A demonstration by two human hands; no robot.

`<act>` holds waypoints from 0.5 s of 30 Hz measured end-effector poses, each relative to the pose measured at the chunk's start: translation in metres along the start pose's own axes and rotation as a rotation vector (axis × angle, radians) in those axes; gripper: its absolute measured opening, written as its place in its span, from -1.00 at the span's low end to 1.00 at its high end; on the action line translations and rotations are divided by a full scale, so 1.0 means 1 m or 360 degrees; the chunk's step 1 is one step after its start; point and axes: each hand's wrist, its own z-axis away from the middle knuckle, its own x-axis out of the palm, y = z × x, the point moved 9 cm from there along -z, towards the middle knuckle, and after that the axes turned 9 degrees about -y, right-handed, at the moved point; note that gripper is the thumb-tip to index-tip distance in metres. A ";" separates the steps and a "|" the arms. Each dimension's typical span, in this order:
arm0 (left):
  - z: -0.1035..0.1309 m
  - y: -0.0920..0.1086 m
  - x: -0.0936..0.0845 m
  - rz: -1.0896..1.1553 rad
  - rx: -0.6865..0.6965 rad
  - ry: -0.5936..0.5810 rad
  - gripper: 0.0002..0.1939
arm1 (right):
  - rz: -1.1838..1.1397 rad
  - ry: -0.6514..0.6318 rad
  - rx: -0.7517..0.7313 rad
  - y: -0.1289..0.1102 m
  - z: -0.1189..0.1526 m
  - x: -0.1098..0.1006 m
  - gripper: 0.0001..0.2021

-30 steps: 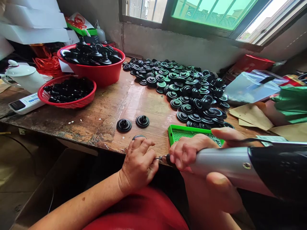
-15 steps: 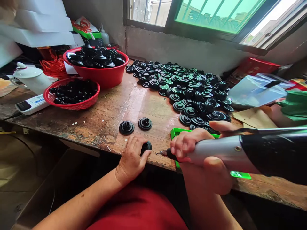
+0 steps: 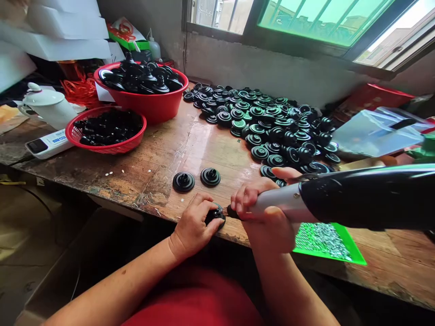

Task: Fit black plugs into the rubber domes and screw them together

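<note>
My left hand (image 3: 197, 222) grips a round black stepped disc (image 3: 220, 222) by its rim at the table's front edge. In my right hand (image 3: 261, 208) is a silver-and-black power screwdriver (image 3: 333, 199), lying almost level with its tip pointing left. That tip meets the disc close to its centre; the exact contact point is too small to make out. Two similar black discs, a left one (image 3: 184, 181) and a right one (image 3: 210, 176), lie flat just beyond my left hand, knobs up. Partly behind my right arm sits a green tray (image 3: 356, 253) of small shiny metal pieces, apparently screws.
A large heap of black discs (image 3: 258, 117) spreads below the window. On the left stand a red basin (image 3: 159, 106) of discs, a red basket (image 3: 112, 148) of small black parts and a white lidded mug (image 3: 50, 108). A clear plastic box (image 3: 367, 131) is at right.
My right hand has moved left with the screwdriver, bringing its tip from beside the disc onto it. The disc is now tilted more towards the tool, and more of the green tray shows.
</note>
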 end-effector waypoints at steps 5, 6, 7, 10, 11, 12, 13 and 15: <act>0.001 0.000 0.000 -0.0012 0.0012 0.0018 -0.84 | 0.0066 0.0015 0.0047 0.003 0.002 -0.004 -0.54; 0.001 0.000 -0.001 -0.0020 0.0015 0.0021 -0.84 | 0.0075 0.0020 0.0046 0.002 0.002 -0.004 -0.54; 0.001 0.000 -0.001 -0.0027 0.0015 0.0024 -0.85 | 0.0083 0.0020 0.0040 0.000 0.002 -0.003 -0.54; 0.001 0.000 -0.001 -0.0040 -0.0004 0.0027 -0.84 | 0.0106 0.0024 0.0016 -0.005 0.002 -0.002 -0.55; 0.002 -0.001 -0.001 -0.0043 -0.0011 0.0026 -0.84 | 0.0111 0.0021 0.0011 -0.006 0.002 -0.001 -0.55; 0.002 0.000 -0.001 -0.0046 -0.0013 0.0025 -0.84 | 0.0120 0.0011 0.0008 -0.006 0.002 0.000 -0.55; 0.002 0.000 -0.001 -0.0049 -0.0014 0.0022 -0.85 | 0.0130 -0.0001 0.0007 -0.006 0.002 0.001 -0.55; 0.002 0.000 -0.001 -0.0052 -0.0014 0.0019 -0.85 | 0.0157 -0.0037 0.0010 -0.005 0.004 0.002 -0.54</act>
